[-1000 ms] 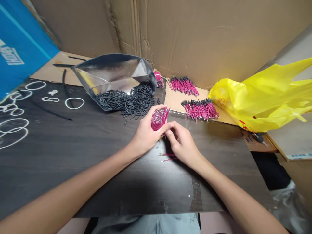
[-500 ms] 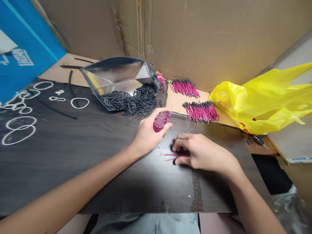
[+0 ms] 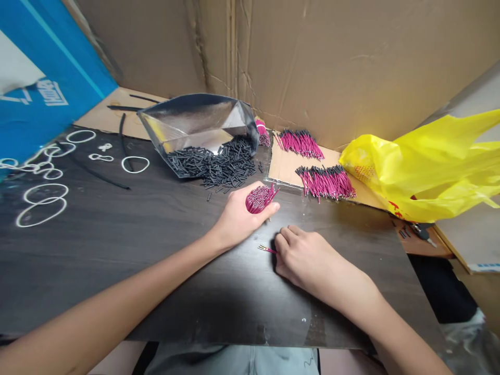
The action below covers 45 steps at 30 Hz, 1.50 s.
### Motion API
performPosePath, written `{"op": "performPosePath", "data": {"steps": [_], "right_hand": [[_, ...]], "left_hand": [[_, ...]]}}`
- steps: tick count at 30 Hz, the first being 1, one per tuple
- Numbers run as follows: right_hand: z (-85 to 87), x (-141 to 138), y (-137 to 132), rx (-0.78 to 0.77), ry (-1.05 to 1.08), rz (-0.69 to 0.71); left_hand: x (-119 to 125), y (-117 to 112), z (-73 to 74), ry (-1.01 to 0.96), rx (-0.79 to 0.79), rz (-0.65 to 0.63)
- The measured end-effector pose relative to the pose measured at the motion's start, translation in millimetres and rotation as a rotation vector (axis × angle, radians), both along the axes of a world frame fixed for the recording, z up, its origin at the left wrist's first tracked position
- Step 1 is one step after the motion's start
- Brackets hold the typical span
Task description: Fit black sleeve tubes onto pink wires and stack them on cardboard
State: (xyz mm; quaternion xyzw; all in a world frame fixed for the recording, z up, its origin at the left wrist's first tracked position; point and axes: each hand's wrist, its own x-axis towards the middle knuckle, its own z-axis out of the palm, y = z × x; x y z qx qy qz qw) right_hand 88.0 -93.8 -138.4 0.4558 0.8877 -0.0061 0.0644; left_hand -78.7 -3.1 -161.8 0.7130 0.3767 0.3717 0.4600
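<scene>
My left hand (image 3: 238, 216) is wrapped round a thick bundle of magenta wires (image 3: 258, 200), whose silvery ends point up and toward me. Just to its right, my right hand (image 3: 299, 255) lies low over the dark table with its fingers curled together. A few loose magenta wires (image 3: 266, 249) with bare metal tips stick out to the left from under those fingers. Their other ends are hidden by the hand. Behind the left hand lies a pile of short black tubes (image 3: 219, 164), spilling from an open silver-lined bag (image 3: 191, 117).
Two rows of magenta wires with black ends (image 3: 328, 182) lie on cardboard (image 3: 279, 166) at the back. Beside the bag stands a banded wire bundle (image 3: 262, 130). White rubber bands (image 3: 41, 212) lie at the left, a yellow plastic bag (image 3: 422, 166) at the right, near a key (image 3: 424, 233).
My right fingers have closed over the loose wires, so that only their left tips show. The left hand keeps its bundle. The whole view has shifted slightly.
</scene>
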Motion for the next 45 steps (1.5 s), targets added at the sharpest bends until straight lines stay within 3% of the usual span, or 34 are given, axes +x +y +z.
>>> {"op": "performPosePath", "data": {"steps": [3,10,16,20,29,34,39,45], "right_hand": [[-1.3,-6.2,-3.0,0.089,-0.022,-0.04],[4.1,-11.8,-8.1,0.154,-0.052,0.008],[-6.5,-3.5,6.3,0.099,0.033,-0.014],[-0.1,6.9,12.1,-0.005,0.209,-0.07],[-4.1,16.9,20.6,-0.097,0.969,-0.275],[-6.9,17.2,18.7,0.024,0.887,-0.251],[-6.4,16.3,17.1,0.12,0.754,-0.244],[-6.5,9.7,15.0,-0.094,1.085,-0.306]], "left_hand": [[-0.8,1.0,0.9,-0.083,-0.031,-0.047],[0.1,6.8,-3.4,-0.277,-0.181,-0.103],[-0.6,8.6,-0.1,-0.241,-0.178,-0.221],[-1.2,9.7,-0.2,-0.211,-0.193,-0.333],[-5.8,18.1,-2.9,-0.137,-0.232,-0.483],[-11.7,24.6,2.2,-0.05,-0.155,-0.591],[-14.5,27.9,6.5,-0.041,-0.206,-0.691],[-14.4,27.8,6.3,-0.089,-0.324,-0.738]]}}
